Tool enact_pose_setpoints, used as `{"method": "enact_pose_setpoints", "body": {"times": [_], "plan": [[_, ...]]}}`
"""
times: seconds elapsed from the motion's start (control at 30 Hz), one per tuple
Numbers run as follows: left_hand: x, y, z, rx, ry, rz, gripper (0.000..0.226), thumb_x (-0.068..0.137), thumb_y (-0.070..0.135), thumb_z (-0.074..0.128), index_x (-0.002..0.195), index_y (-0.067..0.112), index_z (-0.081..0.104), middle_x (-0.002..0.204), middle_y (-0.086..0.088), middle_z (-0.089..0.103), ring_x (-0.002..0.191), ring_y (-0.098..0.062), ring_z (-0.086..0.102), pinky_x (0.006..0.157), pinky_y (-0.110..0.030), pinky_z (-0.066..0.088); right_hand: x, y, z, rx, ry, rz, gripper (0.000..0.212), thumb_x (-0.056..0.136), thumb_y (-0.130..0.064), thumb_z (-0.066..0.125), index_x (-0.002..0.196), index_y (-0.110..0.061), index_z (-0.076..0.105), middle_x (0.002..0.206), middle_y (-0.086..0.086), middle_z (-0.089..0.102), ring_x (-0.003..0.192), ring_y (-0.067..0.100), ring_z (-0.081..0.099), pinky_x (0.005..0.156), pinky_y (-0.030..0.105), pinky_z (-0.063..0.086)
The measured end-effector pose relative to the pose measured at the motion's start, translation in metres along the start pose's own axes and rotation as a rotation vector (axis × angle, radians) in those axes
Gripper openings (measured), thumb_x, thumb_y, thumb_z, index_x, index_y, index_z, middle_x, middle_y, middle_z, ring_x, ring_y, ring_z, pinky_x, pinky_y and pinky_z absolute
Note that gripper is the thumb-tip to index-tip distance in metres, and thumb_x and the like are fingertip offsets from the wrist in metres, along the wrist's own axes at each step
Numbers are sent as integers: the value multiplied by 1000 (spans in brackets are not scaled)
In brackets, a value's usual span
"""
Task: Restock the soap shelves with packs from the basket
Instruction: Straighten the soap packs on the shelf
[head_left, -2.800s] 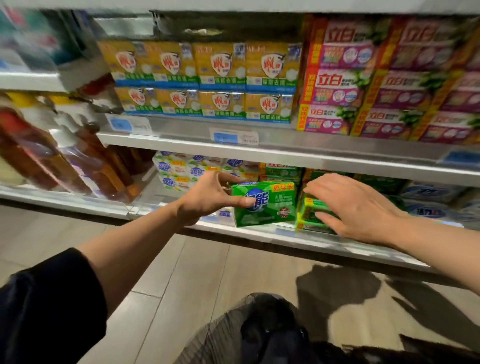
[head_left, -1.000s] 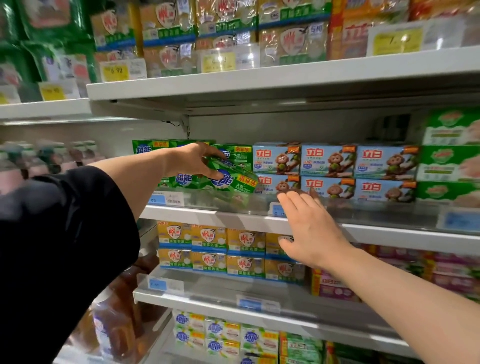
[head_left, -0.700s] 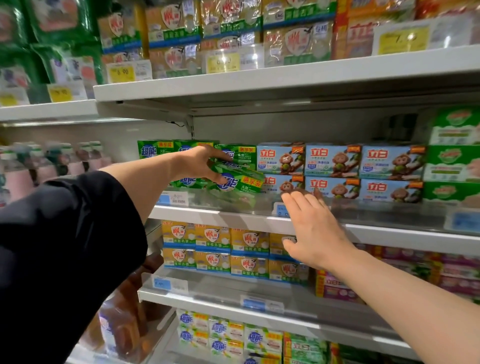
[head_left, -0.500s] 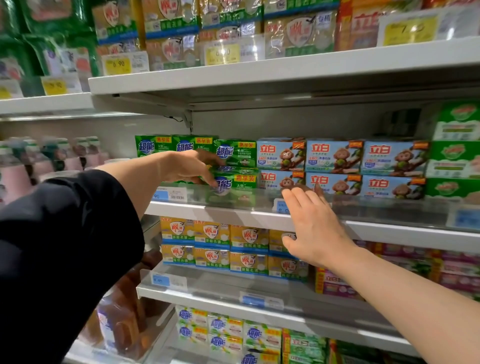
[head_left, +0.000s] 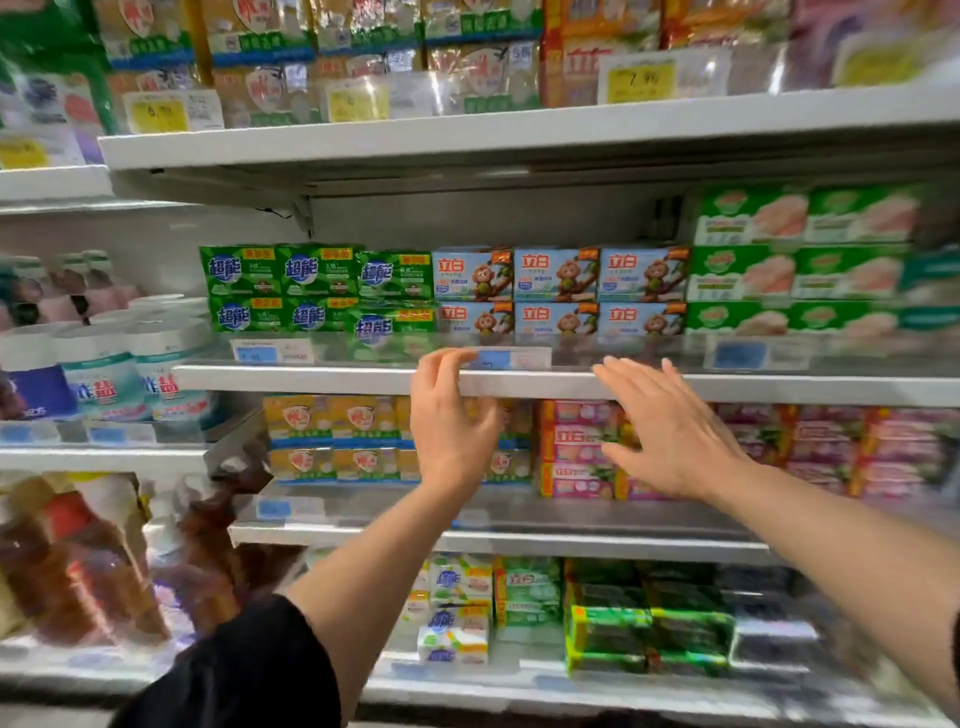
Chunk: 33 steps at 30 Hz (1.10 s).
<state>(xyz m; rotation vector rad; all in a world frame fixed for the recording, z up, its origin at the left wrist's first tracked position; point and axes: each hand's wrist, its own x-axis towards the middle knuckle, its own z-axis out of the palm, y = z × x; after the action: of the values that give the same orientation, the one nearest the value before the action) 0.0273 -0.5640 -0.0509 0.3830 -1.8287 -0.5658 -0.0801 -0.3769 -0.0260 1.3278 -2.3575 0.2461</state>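
Observation:
A green soap pack (head_left: 390, 323) lies on the middle shelf (head_left: 332, 378), at the right end of two stacked rows of green packs (head_left: 280, 291), next to blue monkey-print packs (head_left: 558, 288). My left hand (head_left: 452, 421) hangs in front of the shelf edge below it, fingers loosely bent, holding nothing. My right hand (head_left: 660, 426) is spread flat in front of the shelf edge further right, also with nothing in it. The basket is out of view.
Yellow soap packs (head_left: 332, 436) and pink packs (head_left: 576, 447) fill the shelf below. Green-and-white boxes (head_left: 795, 260) stand at the right of the middle shelf. Bottles (head_left: 78, 551) and white tubs (head_left: 104, 374) sit on the left unit. More packs line the top and bottom shelves.
My left hand has let go of the green pack, which now lies on the middle shelf, and has drawn back down and right. My right hand moved right. The view is blurred from motion.

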Motion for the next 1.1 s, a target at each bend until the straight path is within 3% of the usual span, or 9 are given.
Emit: {"method": "enact_pose_setpoints", "body": {"times": [0.13, 0.27, 0.4, 0.53, 0.67, 0.8, 0.9, 1.0, 1.1], "plan": [[-63, 90, 53, -244, -285, 33, 29, 79, 7, 67, 106, 14, 62, 107, -1, 54, 98, -12, 52, 85, -19, 40, -84, 60, -45, -82, -76, 143, 70, 87, -39, 63, 145, -13, 36, 151, 7, 36, 142, 20, 27, 118, 38, 2], [-120, 201, 102, -406, -575, 240, 31, 71, 15, 65, 102, 7, 64, 99, -5, 55, 95, -16, 52, 81, -17, 36, -195, 119, -104, -218, -69, 318, 47, 84, -35, 63, 124, -12, 56, 129, 10, 54, 130, 26, 43, 116, 41, 6], [-189, 305, 129, -550, -839, 423, 38, 70, 16, 64, 106, 3, 64, 96, -3, 49, 97, -26, 54, 80, -19, 33, -316, 162, -165, -396, -125, 479, 46, 83, -34, 64, 122, -10, 57, 127, 14, 56, 127, 29, 44, 116, 42, 10], [-254, 380, 143, -628, -1075, 466, 52, 66, 30, 60, 112, 5, 63, 106, -14, 56, 103, -28, 55, 92, -32, 42, -428, 188, -211, -445, -63, 632, 39, 76, -28, 72, 108, -6, 65, 108, 18, 65, 109, 36, 57, 106, 49, 30], [-306, 423, 156, -602, -1251, 479, 53, 70, 26, 73, 118, 9, 58, 114, -11, 51, 109, -29, 53, 91, -26, 38, -519, 196, -228, -461, -27, 889, 40, 75, -23, 75, 108, -4, 64, 104, 20, 64, 104, 40, 56, 94, 43, 35], [-348, 430, 176, -551, -1285, 463, 66, 74, 24, 81, 131, 12, 51, 124, -10, 45, 118, -26, 47, 98, -26, 34, -578, 197, -213, -301, -11, 1151, 58, 77, -36, 76, 122, -5, 58, 117, 19, 59, 112, 36, 53, 94, 38, 38], [-365, 425, 193, -454, -1123, 370, 75, 75, 32, 80, 136, 9, 44, 134, -13, 39, 126, -31, 38, 105, -34, 32, -601, 202, -184, -117, -30, 1229, 75, 70, -50, 77, 129, -12, 53, 124, 14, 55, 117, 31, 50, 98, 40, 41], [-362, 420, 216, -384, -999, 234, 93, 70, 34, 83, 143, 7, 33, 141, -21, 32, 131, -40, 33, 110, -43, 31, -609, 210, -157, -224, 9, 1224, 87, 65, -57, 78, 133, -13, 48, 128, 16, 53, 117, 34, 47, 100, 40, 36], [-349, 421, 243, -340, -1038, 105, 110, 67, 31, 87, 151, 12, 18, 147, -24, 26, 132, -42, 36, 109, -48, 34, -607, 216, -140, -332, 68, 1210, 93, 59, -54, 82, 135, -13, 48, 125, 16, 51, 115, 38, 44, 98, 44, 37]]}}
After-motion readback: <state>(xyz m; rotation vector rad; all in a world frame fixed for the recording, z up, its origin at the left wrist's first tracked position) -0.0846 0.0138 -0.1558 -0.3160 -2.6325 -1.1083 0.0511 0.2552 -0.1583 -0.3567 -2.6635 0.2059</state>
